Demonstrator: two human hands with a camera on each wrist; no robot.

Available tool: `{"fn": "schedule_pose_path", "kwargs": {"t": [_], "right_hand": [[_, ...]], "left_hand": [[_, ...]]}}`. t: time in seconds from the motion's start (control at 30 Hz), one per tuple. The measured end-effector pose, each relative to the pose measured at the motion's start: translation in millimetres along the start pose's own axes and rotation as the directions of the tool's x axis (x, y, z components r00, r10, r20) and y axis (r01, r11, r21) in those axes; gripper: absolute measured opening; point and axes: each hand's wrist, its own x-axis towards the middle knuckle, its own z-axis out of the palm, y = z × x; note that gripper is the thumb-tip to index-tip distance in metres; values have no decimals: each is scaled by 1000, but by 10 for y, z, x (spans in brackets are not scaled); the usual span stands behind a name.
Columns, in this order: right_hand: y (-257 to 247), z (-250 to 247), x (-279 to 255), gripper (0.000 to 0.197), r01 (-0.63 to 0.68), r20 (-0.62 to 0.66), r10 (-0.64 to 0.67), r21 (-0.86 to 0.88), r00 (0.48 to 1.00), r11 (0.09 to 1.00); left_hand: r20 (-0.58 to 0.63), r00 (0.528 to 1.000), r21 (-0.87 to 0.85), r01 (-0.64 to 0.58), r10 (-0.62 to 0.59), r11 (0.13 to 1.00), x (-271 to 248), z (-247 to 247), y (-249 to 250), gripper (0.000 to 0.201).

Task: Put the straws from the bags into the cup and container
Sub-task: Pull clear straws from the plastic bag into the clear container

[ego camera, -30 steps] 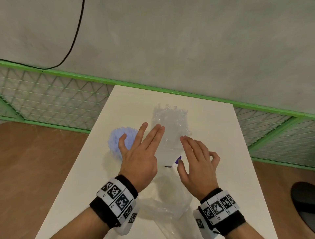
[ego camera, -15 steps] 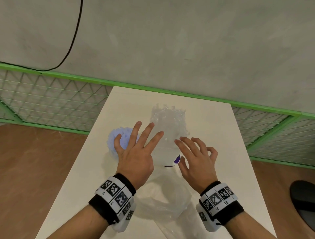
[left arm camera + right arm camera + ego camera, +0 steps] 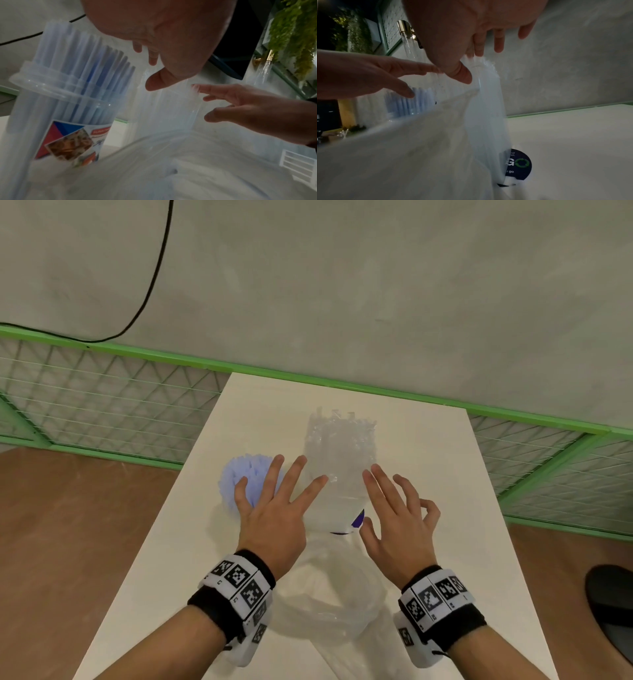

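Observation:
A cup with a dark label (image 3: 358,520) (image 3: 518,166) stands mid-table, packed with clear straws (image 3: 339,446) (image 3: 485,101). To its left is a clear container (image 3: 56,108) full of blue straws (image 3: 251,474) (image 3: 89,70). My left hand (image 3: 281,491) (image 3: 163,40) is open with spread fingers, hovering over the blue straws, its index fingertip at the left side of the clear bundle. My right hand (image 3: 387,508) (image 3: 471,33) is open at the bundle's right side, little finger curled, gripping nothing.
An empty clear plastic bag (image 3: 329,604) lies crumpled on the white table (image 3: 428,460) between my wrists. A green mesh fence (image 3: 102,405) and a grey wall stand behind the table. A dark object (image 3: 613,604) lies on the floor at the right.
My left hand's fingers have spread apart and drawn slightly back from the clear straws. The right hand has barely moved.

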Motion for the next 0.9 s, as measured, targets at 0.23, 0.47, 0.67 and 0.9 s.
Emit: {"fn": "schedule_pose_path", "kwargs": {"t": [0.23, 0.47, 0.67, 0.9], "right_hand": [[-42, -206, 139, 65, 15, -89, -1, 157, 996, 988], [-210, -180, 152, 65, 89, -131, -83, 43, 988, 995], [-174, -104, 158, 60, 104, -52, -101, 50, 994, 993], [-361, -446, 446, 51, 162, -211, -96, 326, 973, 931]], "left_hand": [[-70, 992, -241, 84, -104, 967, -62, -94, 0, 89], [-133, 991, -42, -25, 19, 999, -20, -41, -11, 93], [-170, 985, 4, -16, 17, 1000, 56, -69, -64, 85], [-256, 966, -126, -6, -27, 992, 94, -164, -93, 35]]}}
